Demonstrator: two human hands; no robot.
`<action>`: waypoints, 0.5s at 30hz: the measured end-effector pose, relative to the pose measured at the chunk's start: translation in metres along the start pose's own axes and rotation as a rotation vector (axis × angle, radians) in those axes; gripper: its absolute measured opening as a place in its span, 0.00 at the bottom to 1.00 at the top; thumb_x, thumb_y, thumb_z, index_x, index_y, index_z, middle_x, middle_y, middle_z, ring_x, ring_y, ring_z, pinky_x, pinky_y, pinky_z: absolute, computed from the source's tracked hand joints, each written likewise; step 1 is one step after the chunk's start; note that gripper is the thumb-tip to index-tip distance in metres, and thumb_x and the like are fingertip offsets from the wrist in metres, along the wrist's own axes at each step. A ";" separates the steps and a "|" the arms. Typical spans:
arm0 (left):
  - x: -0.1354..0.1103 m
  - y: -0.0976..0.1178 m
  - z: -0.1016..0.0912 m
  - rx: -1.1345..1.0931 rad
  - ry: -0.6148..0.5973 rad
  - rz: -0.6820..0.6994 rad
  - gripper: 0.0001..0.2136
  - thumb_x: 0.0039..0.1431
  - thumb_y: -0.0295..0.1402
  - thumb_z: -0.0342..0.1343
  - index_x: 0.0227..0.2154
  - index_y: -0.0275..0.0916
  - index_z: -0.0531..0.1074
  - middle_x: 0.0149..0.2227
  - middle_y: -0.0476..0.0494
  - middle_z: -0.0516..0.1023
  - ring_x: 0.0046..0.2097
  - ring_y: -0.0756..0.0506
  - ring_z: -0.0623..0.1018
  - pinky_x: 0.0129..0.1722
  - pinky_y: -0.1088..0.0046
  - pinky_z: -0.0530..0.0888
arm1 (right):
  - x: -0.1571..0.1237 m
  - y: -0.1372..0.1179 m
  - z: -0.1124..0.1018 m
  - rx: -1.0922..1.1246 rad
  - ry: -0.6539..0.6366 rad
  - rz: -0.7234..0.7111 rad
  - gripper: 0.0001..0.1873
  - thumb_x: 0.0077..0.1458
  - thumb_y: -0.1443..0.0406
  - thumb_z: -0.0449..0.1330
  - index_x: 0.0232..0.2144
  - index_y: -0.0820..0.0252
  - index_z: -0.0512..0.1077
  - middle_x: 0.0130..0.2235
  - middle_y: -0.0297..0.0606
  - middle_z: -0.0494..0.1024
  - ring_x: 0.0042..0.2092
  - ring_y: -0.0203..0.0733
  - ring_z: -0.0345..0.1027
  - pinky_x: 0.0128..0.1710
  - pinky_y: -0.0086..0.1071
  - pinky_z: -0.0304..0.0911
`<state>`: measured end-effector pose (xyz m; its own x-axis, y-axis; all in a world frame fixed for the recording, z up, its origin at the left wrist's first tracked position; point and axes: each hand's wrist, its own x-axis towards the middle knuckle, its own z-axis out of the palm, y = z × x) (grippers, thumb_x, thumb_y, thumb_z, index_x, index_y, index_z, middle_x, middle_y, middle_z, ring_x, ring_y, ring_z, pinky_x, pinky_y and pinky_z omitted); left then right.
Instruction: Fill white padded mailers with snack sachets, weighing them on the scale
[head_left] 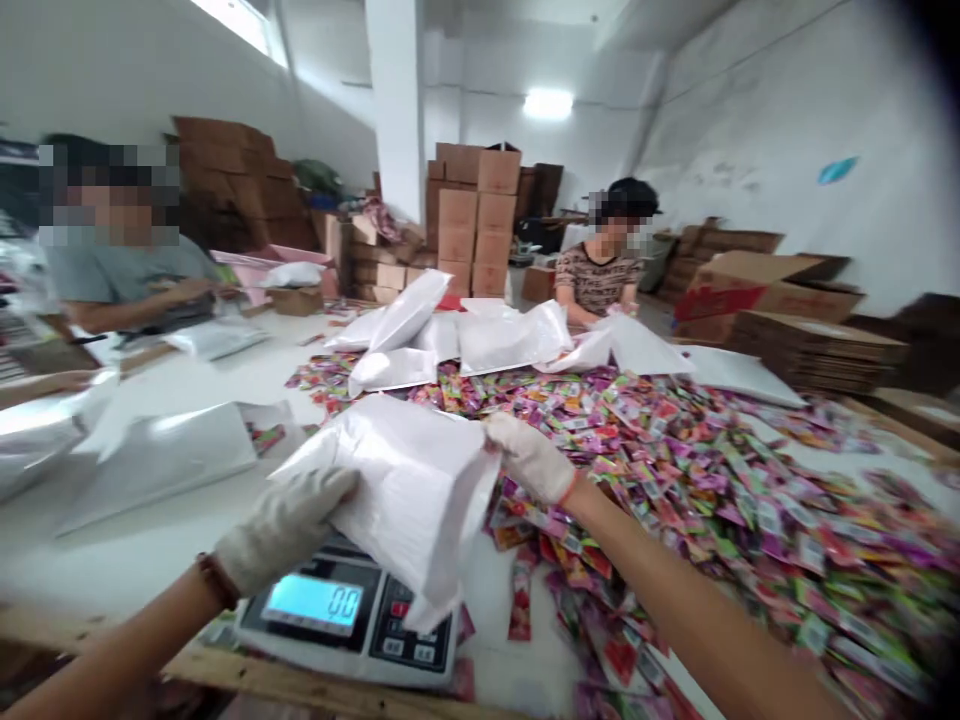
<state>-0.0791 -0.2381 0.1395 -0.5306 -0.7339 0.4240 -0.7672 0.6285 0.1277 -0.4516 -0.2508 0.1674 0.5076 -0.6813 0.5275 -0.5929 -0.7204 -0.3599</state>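
A white plastic bag is held up between my two gloved hands, above a digital scale whose lit display reads 0.0. My left hand grips the bag's left side, fingers closed on it. At the upper right corner, my right hand pinches the bag's edge. The bag hides the scale's pan. Small colourful packets lie in a wide heap to the right of the bag and behind it.
More white bags lie across the heap's far side; another white bag lies at left on the white table. One person works opposite, another at far left. Cardboard boxes stack behind; flattened cartons lie at right.
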 end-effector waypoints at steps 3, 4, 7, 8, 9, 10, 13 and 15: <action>-0.016 0.009 -0.007 0.022 -0.008 0.009 0.16 0.51 0.25 0.55 0.44 0.43 0.74 0.44 0.43 0.79 0.44 0.42 0.78 0.46 0.67 0.74 | -0.064 0.004 0.003 -0.068 0.088 0.203 0.19 0.58 0.73 0.48 0.50 0.61 0.69 0.47 0.44 0.73 0.51 0.44 0.67 0.55 0.38 0.63; -0.017 0.016 -0.012 0.012 -0.003 0.008 0.15 0.51 0.26 0.54 0.43 0.42 0.74 0.43 0.43 0.78 0.43 0.42 0.78 0.44 0.68 0.74 | -0.086 0.004 0.001 -0.148 0.079 0.319 0.22 0.59 0.72 0.49 0.55 0.61 0.67 0.51 0.46 0.72 0.55 0.46 0.66 0.57 0.40 0.62; -0.008 0.038 -0.037 -0.068 0.000 -0.040 0.07 0.60 0.32 0.52 0.38 0.39 0.72 0.37 0.44 0.76 0.36 0.45 0.75 0.37 0.69 0.70 | -0.147 0.007 -0.005 -0.456 -0.127 0.651 0.29 0.57 0.66 0.56 0.61 0.63 0.63 0.56 0.52 0.70 0.56 0.55 0.67 0.54 0.45 0.65; -0.002 0.045 -0.046 -0.106 -0.001 -0.063 0.06 0.62 0.33 0.51 0.36 0.38 0.72 0.35 0.45 0.74 0.34 0.46 0.74 0.35 0.69 0.69 | -0.164 0.008 -0.005 -0.547 -0.219 0.715 0.30 0.57 0.64 0.58 0.61 0.63 0.64 0.57 0.53 0.69 0.54 0.56 0.68 0.50 0.45 0.66; 0.004 0.052 -0.054 -0.147 0.006 -0.083 0.07 0.63 0.35 0.51 0.35 0.38 0.71 0.33 0.46 0.73 0.33 0.47 0.72 0.34 0.70 0.67 | -0.179 0.010 -0.006 -0.622 -0.295 0.747 0.29 0.56 0.64 0.59 0.61 0.63 0.65 0.57 0.53 0.68 0.52 0.57 0.70 0.47 0.44 0.67; 0.010 0.058 -0.061 -0.191 0.014 -0.099 0.08 0.63 0.35 0.51 0.34 0.37 0.71 0.32 0.47 0.72 0.32 0.48 0.70 0.34 0.70 0.66 | -0.190 0.013 -0.006 -0.675 -0.353 0.748 0.27 0.57 0.65 0.58 0.59 0.62 0.67 0.57 0.53 0.68 0.50 0.56 0.71 0.45 0.44 0.67; 0.025 0.074 -0.074 -0.303 0.053 -0.133 0.08 0.62 0.35 0.52 0.32 0.37 0.71 0.30 0.48 0.70 0.33 0.49 0.69 0.34 0.70 0.64 | -0.205 0.021 -0.012 -0.730 -0.357 0.694 0.18 0.58 0.68 0.55 0.50 0.61 0.72 0.52 0.51 0.71 0.47 0.52 0.73 0.43 0.41 0.67; 0.031 0.084 -0.080 -0.338 0.086 -0.153 0.08 0.62 0.35 0.53 0.32 0.36 0.72 0.29 0.48 0.70 0.33 0.50 0.69 0.34 0.71 0.64 | -0.203 0.023 -0.022 -0.743 -0.259 0.650 0.15 0.58 0.68 0.55 0.47 0.61 0.73 0.52 0.51 0.73 0.49 0.54 0.72 0.45 0.43 0.67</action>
<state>-0.1312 -0.1878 0.2348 -0.3756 -0.8106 0.4493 -0.6659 0.5732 0.4775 -0.5820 -0.1265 0.0694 0.0161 -0.9824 0.1860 -0.9952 0.0022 0.0978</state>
